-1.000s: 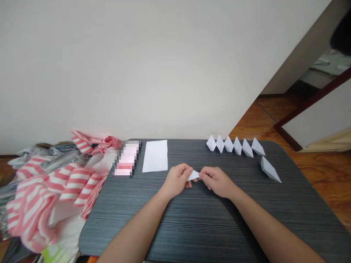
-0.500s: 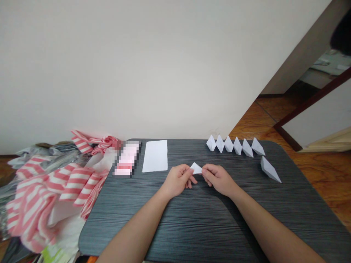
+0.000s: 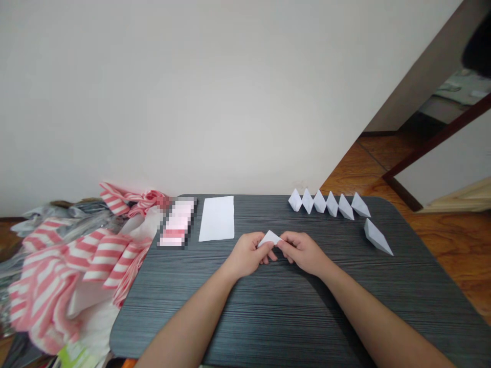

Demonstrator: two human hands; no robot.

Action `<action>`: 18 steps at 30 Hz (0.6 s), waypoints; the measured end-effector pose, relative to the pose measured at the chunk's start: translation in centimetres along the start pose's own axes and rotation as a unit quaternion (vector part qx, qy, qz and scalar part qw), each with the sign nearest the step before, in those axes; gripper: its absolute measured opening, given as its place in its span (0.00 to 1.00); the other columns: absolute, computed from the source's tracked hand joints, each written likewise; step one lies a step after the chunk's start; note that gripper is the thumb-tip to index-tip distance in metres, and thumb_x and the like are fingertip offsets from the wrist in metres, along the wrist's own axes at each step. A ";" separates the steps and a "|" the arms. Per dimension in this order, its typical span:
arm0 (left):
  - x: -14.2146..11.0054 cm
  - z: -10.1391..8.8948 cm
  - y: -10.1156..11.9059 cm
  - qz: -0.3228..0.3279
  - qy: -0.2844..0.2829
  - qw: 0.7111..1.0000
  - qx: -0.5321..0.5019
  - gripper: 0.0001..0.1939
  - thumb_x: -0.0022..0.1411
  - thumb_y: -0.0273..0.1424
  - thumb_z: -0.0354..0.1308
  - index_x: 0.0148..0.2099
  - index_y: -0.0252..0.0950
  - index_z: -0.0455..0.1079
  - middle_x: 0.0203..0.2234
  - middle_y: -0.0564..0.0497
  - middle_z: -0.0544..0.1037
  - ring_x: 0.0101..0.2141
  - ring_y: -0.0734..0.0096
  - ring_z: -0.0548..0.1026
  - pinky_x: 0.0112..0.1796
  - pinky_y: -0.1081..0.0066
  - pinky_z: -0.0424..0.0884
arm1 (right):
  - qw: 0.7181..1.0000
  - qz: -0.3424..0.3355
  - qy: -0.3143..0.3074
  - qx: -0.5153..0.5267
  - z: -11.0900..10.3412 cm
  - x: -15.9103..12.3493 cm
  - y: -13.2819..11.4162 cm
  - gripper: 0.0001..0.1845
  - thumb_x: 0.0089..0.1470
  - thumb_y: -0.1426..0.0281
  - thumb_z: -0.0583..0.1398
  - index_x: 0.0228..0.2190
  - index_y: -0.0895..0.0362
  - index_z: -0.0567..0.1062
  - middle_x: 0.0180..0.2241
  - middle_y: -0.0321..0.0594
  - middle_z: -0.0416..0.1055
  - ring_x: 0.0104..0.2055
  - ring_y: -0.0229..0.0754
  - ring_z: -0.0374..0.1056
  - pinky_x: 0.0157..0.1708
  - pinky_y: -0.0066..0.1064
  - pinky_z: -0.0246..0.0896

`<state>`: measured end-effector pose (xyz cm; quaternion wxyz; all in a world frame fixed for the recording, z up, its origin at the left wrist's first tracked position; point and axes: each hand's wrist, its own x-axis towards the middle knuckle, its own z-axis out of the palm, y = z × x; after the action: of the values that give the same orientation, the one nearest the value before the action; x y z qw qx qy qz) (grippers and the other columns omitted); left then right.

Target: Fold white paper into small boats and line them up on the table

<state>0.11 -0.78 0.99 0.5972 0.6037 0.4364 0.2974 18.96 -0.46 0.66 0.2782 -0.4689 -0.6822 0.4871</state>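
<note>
A small piece of folded white paper, with a pointed top, is held above the middle of the dark table. My left hand pinches its left side between thumb and fingers. From the right, my right hand grips the other side, thumb on the near face. The paper's lower part is hidden behind my thumbs. Several folded white paper boats stand in a row at the back right, and one more paper boat lies nearer, apart from the row.
Flat white paper lies at the back left of the table, beside a blurred-out pink and white object. Red-and-white striped cloth is heaped off the left edge. A pale wall rises behind the table.
My hands have come closer together on the folded paper. The right thumb now reaches further over it, and both thumbs cover its lower edge.
</note>
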 end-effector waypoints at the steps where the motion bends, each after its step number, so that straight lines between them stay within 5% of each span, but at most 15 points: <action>1: 0.0 0.0 0.0 -0.001 0.001 1.000 -0.002 0.15 0.61 0.39 0.51 0.34 0.31 0.69 0.25 0.47 0.77 0.20 0.78 0.69 0.24 0.77 0.65 | 1.000 0.000 0.002 -0.001 0.0 0.0 0.0 0.15 0.57 0.63 0.53 0.22 0.57 0.67 0.17 0.31 0.64 0.17 0.32 0.58 0.19 0.24 0.54; 18: 0.4 0.1 -0.5 -0.003 0.031 0.997 -0.070 0.14 0.62 0.41 0.49 0.35 0.35 0.63 0.24 0.52 0.74 0.20 0.77 0.69 0.21 0.77 0.63 | 1.000 -0.015 -0.007 0.024 -0.3 -0.2 0.2 0.11 0.57 0.65 0.54 0.28 0.58 0.70 0.17 0.31 0.63 0.18 0.33 0.58 0.21 0.24 0.54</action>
<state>0.30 -0.52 0.38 0.6245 0.5499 0.4348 0.3443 19.38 -0.53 0.61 0.2921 -0.4485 -0.6790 0.5025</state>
